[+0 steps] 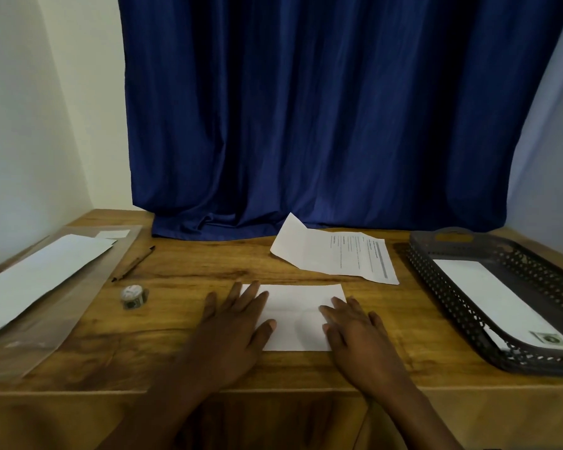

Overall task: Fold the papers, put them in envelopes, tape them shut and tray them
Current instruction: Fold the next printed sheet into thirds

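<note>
While flat on table (182, 323), folded paper (298, 315) under both hands.

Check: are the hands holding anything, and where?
Nothing gripped. Left hand and right hand lie flat, pressing the folded paper onto the table at its left and right ends.

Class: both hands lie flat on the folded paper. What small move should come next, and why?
Probably reach the left hand to the envelopes at the left: the folded paper already lies flat under both hands, with the right hand steadying it.
</note>
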A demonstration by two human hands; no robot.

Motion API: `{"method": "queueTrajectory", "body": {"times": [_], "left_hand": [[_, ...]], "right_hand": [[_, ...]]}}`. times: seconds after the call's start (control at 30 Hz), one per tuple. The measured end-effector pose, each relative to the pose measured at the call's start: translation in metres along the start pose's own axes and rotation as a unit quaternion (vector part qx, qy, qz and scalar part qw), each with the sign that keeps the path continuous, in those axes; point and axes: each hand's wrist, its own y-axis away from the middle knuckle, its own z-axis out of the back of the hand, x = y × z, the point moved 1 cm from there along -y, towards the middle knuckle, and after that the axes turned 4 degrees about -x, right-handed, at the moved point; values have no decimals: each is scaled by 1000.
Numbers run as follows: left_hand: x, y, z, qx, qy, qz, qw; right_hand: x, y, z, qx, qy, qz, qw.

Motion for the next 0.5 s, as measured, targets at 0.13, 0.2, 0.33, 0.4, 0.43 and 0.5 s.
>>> {"method": "queueTrajectory", "body": {"times": [0.13,0.2,0.33,0.4,0.43,0.5], "left_hand": [[-15,-9,-5,7,6,-24,1000],[-13,-8,-17,27,-6,-34,999],[-8,-8,-31,33,-32,-43,998],[-9,-9,-32,29,-36,-44,998],[-9,-9,-32,27,-38,-46,998],[-8,-8,-31,33,-43,-61,997]], "right_hand": [[-1,0,0,0,8,1,1000],[-1,1,2,3,6,5,1000],[7,0,6,-8,34,11,999],[19,-2,5,-10,28,30,999],[27,-4,3,0,11,44,999],[48,-6,-6,41,-28,78,996]]}}
